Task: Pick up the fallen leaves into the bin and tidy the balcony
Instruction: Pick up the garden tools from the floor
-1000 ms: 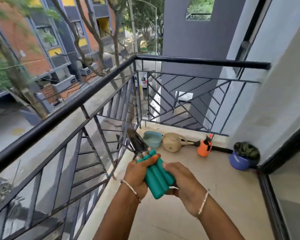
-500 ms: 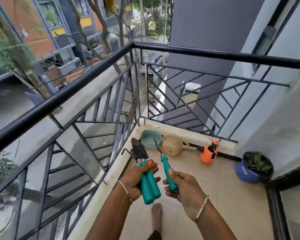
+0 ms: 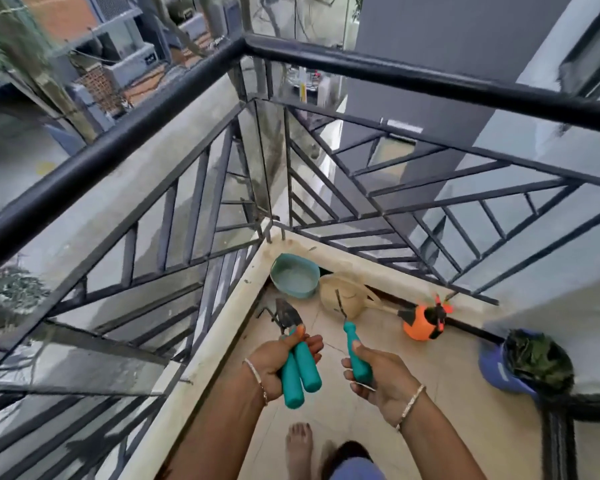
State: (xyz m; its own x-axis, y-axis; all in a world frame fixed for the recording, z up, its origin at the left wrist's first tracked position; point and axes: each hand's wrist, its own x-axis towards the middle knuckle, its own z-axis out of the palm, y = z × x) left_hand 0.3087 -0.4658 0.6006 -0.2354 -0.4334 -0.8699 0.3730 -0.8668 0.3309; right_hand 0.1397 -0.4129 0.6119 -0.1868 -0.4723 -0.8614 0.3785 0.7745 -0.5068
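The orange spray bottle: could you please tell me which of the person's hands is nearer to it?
Right. The right hand, holding one teal-handled tool, is just left of the orange spray bottle; the left hand, gripping two tools, is farther left beside the ledge.

My left hand [image 3: 278, 365] is gripping two teal-handled garden tools [image 3: 305, 370] together, and my right hand [image 3: 378, 375] holds a third teal-handled tool [image 3: 355, 351], tips toward 12 o'clock. On the floor there's a teal bowl [image 3: 293, 277] at 12, a beige watering can [image 3: 343, 299] just beside it, an orange sprayer [image 3: 418, 325] at 1, and the blue bin [image 3: 492, 370] with leaves [image 3: 534, 355] at 2.
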